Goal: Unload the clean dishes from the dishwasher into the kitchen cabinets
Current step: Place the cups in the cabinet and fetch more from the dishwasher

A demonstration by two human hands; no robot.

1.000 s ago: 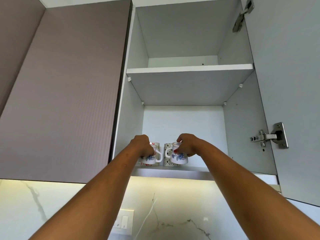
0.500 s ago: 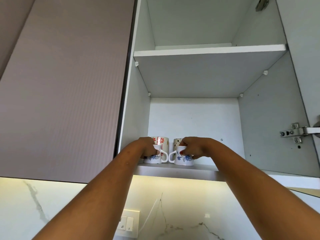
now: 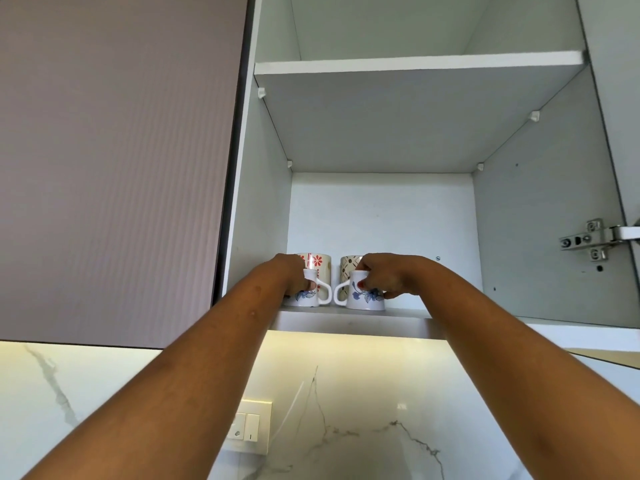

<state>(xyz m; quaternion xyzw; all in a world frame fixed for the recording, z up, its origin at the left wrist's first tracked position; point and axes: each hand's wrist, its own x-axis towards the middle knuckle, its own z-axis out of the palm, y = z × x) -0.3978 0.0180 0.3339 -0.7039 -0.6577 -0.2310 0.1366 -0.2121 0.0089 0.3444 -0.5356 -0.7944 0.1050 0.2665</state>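
Two white cups with blue flower prints stand on the lowest shelf (image 3: 408, 314) of the open wall cabinet, handles facing each other. My left hand (image 3: 290, 277) grips the left cup (image 3: 309, 296) from above. My right hand (image 3: 383, 276) grips the right cup (image 3: 366, 297) by its rim and side. Behind them stand a mug with red flowers (image 3: 318, 263) and a beige patterned mug (image 3: 349, 264), partly hidden by my hands.
The upper shelf (image 3: 415, 65) spans the cabinet above. A closed brown cabinet door (image 3: 114, 161) is on the left, the open door's hinge (image 3: 585, 240) on the right. A wall switch plate (image 3: 247, 427) sits on the marble backsplash below.
Both cups moved from just above the shelf edge down onto the shelf, in front of the two mugs. The camera moved closer and tilted, so the cabinet looks larger.
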